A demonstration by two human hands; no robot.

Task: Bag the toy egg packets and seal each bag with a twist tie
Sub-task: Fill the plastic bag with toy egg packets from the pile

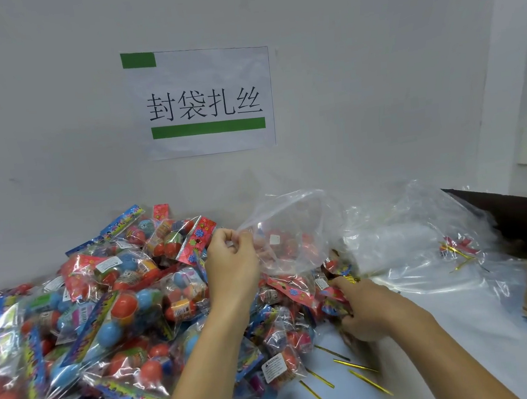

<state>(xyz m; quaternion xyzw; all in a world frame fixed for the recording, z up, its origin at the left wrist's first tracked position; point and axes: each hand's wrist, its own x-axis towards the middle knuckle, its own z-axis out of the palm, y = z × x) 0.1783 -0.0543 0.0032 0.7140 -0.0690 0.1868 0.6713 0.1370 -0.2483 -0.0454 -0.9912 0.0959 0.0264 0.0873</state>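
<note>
the left hand (229,261) pinches the rim of a clear bag (291,232) above the pile of egg packets (105,313). the right hand (364,309) grasps a packet (334,296) at the pile's edge. gold ties (354,365) lie on the table (448,326) near it.

My left hand (231,261) pinches rim of clear bag (291,229), held up over packet pile (105,313). My right hand (361,309) grips packet (333,299) at pile edge. Gold twist ties (354,367) loose on table (448,326).
</note>
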